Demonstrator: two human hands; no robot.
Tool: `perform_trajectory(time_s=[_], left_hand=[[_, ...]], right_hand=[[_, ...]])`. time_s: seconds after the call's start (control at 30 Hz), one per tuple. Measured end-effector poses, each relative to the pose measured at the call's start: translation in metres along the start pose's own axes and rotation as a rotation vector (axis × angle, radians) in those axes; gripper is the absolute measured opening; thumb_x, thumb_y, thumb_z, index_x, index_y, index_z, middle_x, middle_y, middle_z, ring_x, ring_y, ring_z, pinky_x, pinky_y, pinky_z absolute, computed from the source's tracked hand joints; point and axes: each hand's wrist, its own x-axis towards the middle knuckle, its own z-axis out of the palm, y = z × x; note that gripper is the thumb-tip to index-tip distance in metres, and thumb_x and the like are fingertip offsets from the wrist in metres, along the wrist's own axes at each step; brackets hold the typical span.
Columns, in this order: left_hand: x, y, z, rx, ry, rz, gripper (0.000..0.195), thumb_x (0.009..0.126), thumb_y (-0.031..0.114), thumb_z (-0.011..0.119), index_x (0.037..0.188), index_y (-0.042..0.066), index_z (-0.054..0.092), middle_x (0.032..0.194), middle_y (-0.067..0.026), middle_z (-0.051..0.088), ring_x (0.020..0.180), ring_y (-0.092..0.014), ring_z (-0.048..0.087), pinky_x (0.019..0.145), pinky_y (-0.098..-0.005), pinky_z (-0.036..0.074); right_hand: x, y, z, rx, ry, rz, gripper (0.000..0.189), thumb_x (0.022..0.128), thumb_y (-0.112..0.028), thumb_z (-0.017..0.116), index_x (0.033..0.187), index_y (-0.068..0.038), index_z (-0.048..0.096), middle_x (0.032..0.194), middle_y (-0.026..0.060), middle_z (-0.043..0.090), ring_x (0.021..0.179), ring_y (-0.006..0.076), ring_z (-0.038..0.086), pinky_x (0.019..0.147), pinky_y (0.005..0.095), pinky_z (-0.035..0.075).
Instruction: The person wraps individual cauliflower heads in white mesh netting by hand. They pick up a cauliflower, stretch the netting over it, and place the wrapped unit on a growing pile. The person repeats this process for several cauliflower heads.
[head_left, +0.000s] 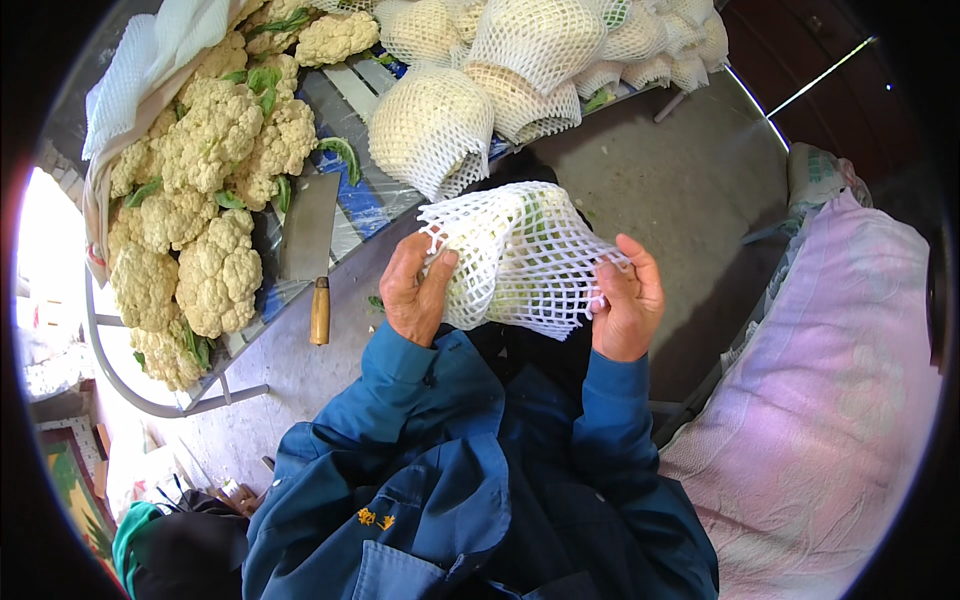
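Observation:
Between my hands a white foam net sleeve (517, 262) is stretched around a pale cauliflower head with some green showing through the mesh. My left hand (415, 285) grips the net's left side, thumb on top. On the right, my right hand (628, 296) pinches the net's edge between thumb and fingers. A cleaver (310, 225) with a wooden handle lies on the table, its handle jutting past the edge. Unwrapped cauliflower heads (214, 135) are piled at the table's left. Cauliflowers in foam nets (431, 124) sit along the far side.
The metal-framed table (360, 191) runs diagonally ahead, with loose green leaves and a stack of white foam nets (154, 67) at its far left corner. A pink cloth (832, 397) covers something long at right. A dark and green item (180, 540) is at lower left.

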Motion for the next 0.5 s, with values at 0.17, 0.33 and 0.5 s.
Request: perform_trajectory(time_s=[0.17, 0.33, 0.5], left_hand=[[-0.001, -0.003, -0.001, -0.024, 0.027, -0.041, 0.024, 0.089, 0.003, 0.073, 0.11, -0.006, 0.066, 0.108, -0.0144, 0.068, 0.097, -0.021, 0.064, 0.086, -0.0306, 0.05], [-0.001, -0.012, 0.001, -0.079, 0.043, -0.079, 0.024, 0.09, 0.005, 0.072, 0.11, -0.006, 0.066, 0.106, -0.0133, 0.068, 0.096, -0.02, 0.064, 0.085, -0.0302, 0.05], [-0.002, -0.013, 0.0, -0.08, 0.038, -0.114, 0.024, 0.09, 0.006, 0.072, 0.11, -0.005, 0.066, 0.104, -0.0121, 0.068, 0.094, -0.019, 0.063, 0.084, -0.0295, 0.049]], right_hand=[[0.004, 0.01, -0.01, -0.112, 0.001, -0.014, 0.043, 0.09, 0.001, 0.067, 0.131, 0.003, 0.056, 0.096, 0.0071, 0.067, 0.076, 0.0095, 0.059, 0.065, 0.0236, 0.049], [-0.004, 0.02, 0.005, -0.385, -0.043, -0.21, 0.058, 0.085, 0.001, 0.072, 0.14, 0.003, 0.051, 0.112, 0.0122, 0.068, 0.097, 0.0177, 0.064, 0.087, 0.0317, 0.052], [-0.007, 0.025, 0.005, -0.494, -0.056, -0.251, 0.061, 0.086, 0.001, 0.072, 0.142, 0.003, 0.048, 0.117, 0.013, 0.067, 0.098, 0.0152, 0.064, 0.089, 0.03, 0.051]])
